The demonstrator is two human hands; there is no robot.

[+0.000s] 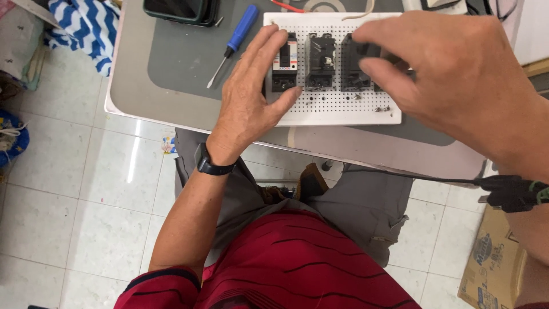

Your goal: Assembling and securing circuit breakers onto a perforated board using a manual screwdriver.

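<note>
1. The left hand (pixel 251 97) is lying flat on the white pegboard (pixel 331 109), fingers spread and gripping nothing, pressing beside the left breaker (pixel 284 68).
2. The right hand (pixel 452 74) is pinching the right breaker (pixel 357 71) with thumb and forefinger closed on it.
3. 3 breakers are sitting in a row on the pegboard; the middle breaker (pixel 320 62) looks seated, and the right one seems to be the one being adjusted, I judge.
4. 2 loose screws (pixel 382 108) are lying on the board, so fastening appears unfinished.
5. A blue screwdriver (pixel 233 43) is waiting on the tabletop (pixel 171 74), untouched; a black cable (pixel 423 178) is crossing the lap.
</note>
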